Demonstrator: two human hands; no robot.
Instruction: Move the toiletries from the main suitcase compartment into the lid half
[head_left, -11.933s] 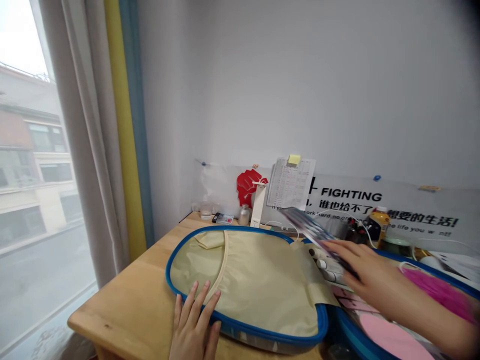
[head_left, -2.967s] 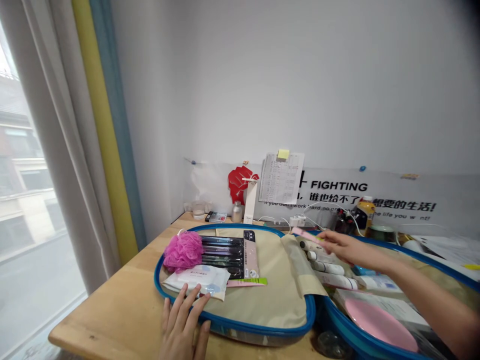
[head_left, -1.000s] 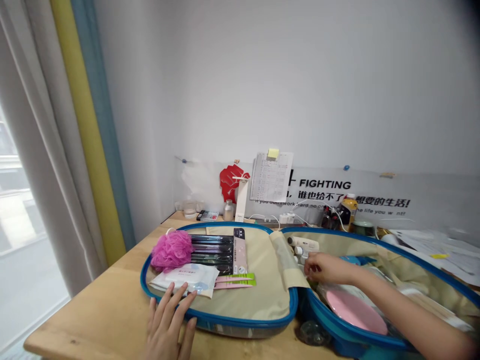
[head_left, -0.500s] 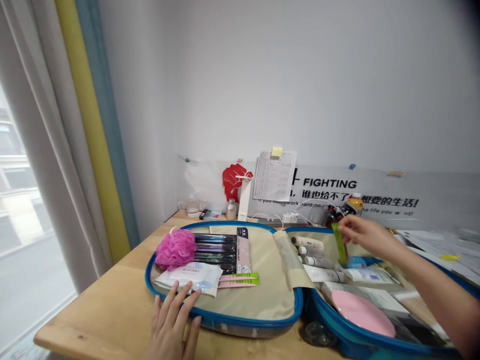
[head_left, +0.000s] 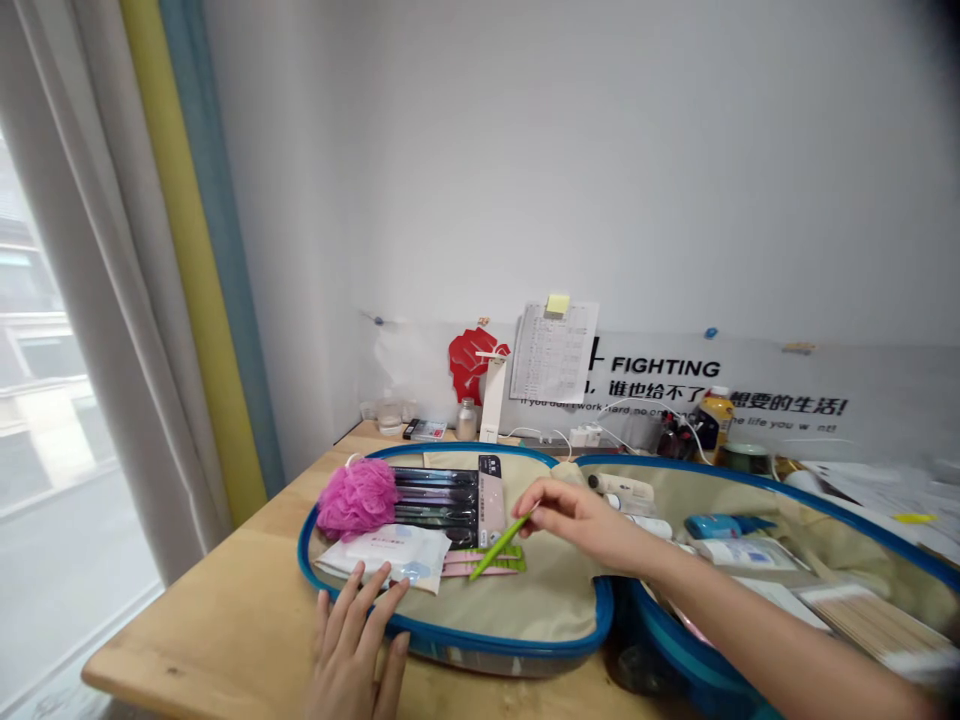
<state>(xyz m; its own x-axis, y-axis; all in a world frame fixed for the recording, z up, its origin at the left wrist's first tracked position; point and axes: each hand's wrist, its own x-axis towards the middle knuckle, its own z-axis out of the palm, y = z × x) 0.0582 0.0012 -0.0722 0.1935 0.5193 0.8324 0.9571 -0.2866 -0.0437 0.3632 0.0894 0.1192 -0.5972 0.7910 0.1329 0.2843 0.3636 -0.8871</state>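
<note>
An open suitcase with a blue rim [head_left: 517, 650] lies on the table, both halves facing up. My right hand [head_left: 566, 515] pinches a slim green stick sachet [head_left: 491, 553] over the left half. Below the sachet lie pink-and-green sachets [head_left: 459, 566], which it partly covers. My left hand [head_left: 358, 635] is spread at the near left rim, its fingertips at a white soft pack [head_left: 401, 553]. A pink bath pouf [head_left: 358, 497] rests behind that pack. Beside the pouf is a flat package of long slim dark items [head_left: 435, 497].
Tubes [head_left: 626, 487], a blue tube [head_left: 712, 525] and a pack of cotton swabs [head_left: 877, 620] lie in the suitcase's right half, partly behind my forearm. Along the wall stand a small jar [head_left: 466, 420], white adapters [head_left: 585, 436] and a yellow-labelled bottle [head_left: 716, 415].
My right hand has swung left from the right half to the left half, carrying the green sachet, which now tilts down leftward. My left hand has stayed by the rim.
</note>
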